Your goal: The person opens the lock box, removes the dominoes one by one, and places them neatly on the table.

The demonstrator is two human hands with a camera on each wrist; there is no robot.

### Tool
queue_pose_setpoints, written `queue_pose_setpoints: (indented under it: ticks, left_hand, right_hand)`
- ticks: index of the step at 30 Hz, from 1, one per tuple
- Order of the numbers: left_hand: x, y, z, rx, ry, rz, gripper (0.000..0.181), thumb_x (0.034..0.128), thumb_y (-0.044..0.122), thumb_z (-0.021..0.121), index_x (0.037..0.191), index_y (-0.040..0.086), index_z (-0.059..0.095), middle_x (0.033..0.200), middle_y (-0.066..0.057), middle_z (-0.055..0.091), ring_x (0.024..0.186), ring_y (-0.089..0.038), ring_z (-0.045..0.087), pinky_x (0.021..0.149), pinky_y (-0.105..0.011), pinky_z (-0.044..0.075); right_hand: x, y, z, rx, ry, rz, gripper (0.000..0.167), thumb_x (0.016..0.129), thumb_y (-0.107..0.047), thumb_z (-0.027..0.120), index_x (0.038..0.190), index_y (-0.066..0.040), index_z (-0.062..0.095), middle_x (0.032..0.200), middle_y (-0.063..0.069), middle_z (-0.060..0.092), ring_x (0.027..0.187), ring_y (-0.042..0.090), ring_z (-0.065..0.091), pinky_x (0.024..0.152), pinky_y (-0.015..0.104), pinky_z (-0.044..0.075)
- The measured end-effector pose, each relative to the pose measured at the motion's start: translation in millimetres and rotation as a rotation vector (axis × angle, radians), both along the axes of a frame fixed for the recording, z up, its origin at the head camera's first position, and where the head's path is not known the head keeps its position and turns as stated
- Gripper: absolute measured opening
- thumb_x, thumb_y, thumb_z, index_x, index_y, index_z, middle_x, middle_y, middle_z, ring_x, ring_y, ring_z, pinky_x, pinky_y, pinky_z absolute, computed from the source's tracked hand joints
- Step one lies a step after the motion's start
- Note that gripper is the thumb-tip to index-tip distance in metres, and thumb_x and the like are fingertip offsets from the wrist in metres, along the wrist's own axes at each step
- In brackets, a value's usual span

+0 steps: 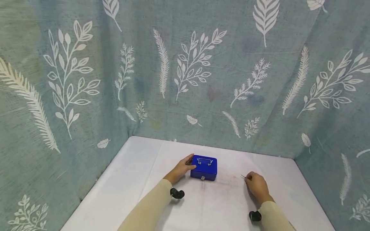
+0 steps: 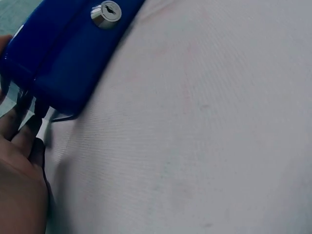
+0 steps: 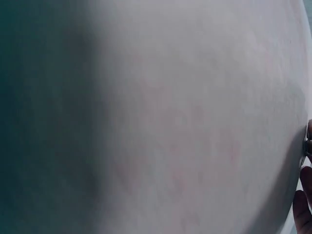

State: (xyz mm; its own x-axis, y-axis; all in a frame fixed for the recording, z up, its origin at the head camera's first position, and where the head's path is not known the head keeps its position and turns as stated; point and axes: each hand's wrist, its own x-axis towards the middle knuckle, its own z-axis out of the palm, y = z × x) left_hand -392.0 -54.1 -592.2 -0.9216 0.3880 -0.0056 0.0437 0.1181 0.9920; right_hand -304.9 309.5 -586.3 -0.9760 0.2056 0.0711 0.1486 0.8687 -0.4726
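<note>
A blue metal cash box [image 1: 203,170] with a folding handle on its lid stands on the white table, its round silver lock [image 2: 106,14] facing the near side. My left hand [image 1: 181,168] holds the box's left end, thumb at the lid's left edge and the fingers behind it. In the left wrist view those fingers [image 2: 23,136] touch the end of the box. Off to the right of the box, my right hand [image 1: 257,185] pinches a small thin silver key [image 1: 243,176], its tip pointing left. The right wrist view catches only a few fingertips [image 3: 306,180] at its right edge.
A white cloth [image 1: 208,205] covers the table. Blue-green curtains [image 1: 202,112] with white leaf prints hang at the back and both sides. Dark wrist cameras sit at the left sleeve [image 1: 150,205] and the right sleeve [image 1: 273,215].
</note>
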Motion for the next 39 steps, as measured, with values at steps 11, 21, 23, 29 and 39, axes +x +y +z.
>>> queue_pose_setpoints:
  ticks: [11, 21, 23, 29, 39]
  left_hand:
    - [1.8, -2.0, 2.0, -0.026, 0.014, 0.004, 0.072, 0.091, 0.021, 0.068, 0.153, 0.015, 0.032, 0.154, -0.012, 0.033, 0.141, -0.029, 0.029, 0.113, -0.044, 0.025]
    - [2.8, 1.3, 8.9, 0.0, 0.029, 0.01, 0.075, 0.0899, 0.012, 0.067, 0.154, 0.008, 0.027, 0.151, -0.02, 0.035, 0.139, -0.035, 0.031, 0.112, -0.048, 0.025]
    - [3.2, 2.5, 9.4, -0.018, 0.04, 0.021, 0.076, 0.0893, 0.008, 0.066, 0.154, 0.005, 0.025, 0.149, -0.023, 0.036, 0.138, -0.038, 0.033, 0.112, -0.05, 0.026]
    - [2.7, 5.1, 1.8, -0.047, 0.052, 0.029, 0.076, 0.0876, 0.008, 0.067, 0.153, 0.004, 0.027, 0.147, -0.022, 0.039, 0.135, -0.037, 0.038, 0.109, -0.049, 0.031]
    - [11.7, 1.2, 4.7, -0.116, 0.064, 0.039, 0.078, 0.0861, 0.016, 0.072, 0.152, 0.008, 0.032, 0.142, -0.017, 0.045, 0.129, -0.036, 0.043, 0.107, -0.052, 0.033]
  right_hand:
    - [8.6, -18, 3.7, -0.21, 0.082, -0.052, 0.013, 0.091, -0.016, 0.065, 0.094, -0.004, 0.063, 0.084, 0.006, 0.064, 0.077, 0.022, 0.058, 0.068, 0.039, 0.047]
    - [16.8, -41, 2.8, -0.272, 0.044, 0.008, 0.013, 0.091, -0.018, 0.065, 0.091, -0.006, 0.062, 0.082, 0.003, 0.063, 0.076, 0.02, 0.056, 0.066, 0.037, 0.046]
    - [17.7, -48, 0.7, -0.262, 0.039, 0.034, 0.012, 0.09, -0.019, 0.066, 0.09, -0.007, 0.062, 0.08, 0.001, 0.062, 0.074, 0.019, 0.055, 0.065, 0.035, 0.045]
    - [23.6, -66, -0.3, -0.277, 0.031, 0.08, 0.011, 0.088, -0.019, 0.067, 0.086, -0.011, 0.061, 0.076, -0.002, 0.061, 0.069, 0.016, 0.052, 0.06, 0.031, 0.042]
    - [33.0, -95, 4.8, -0.281, 0.03, 0.152, 0.012, 0.088, -0.021, 0.067, 0.082, -0.015, 0.059, 0.07, -0.005, 0.055, 0.066, 0.015, 0.049, 0.058, 0.031, 0.039]
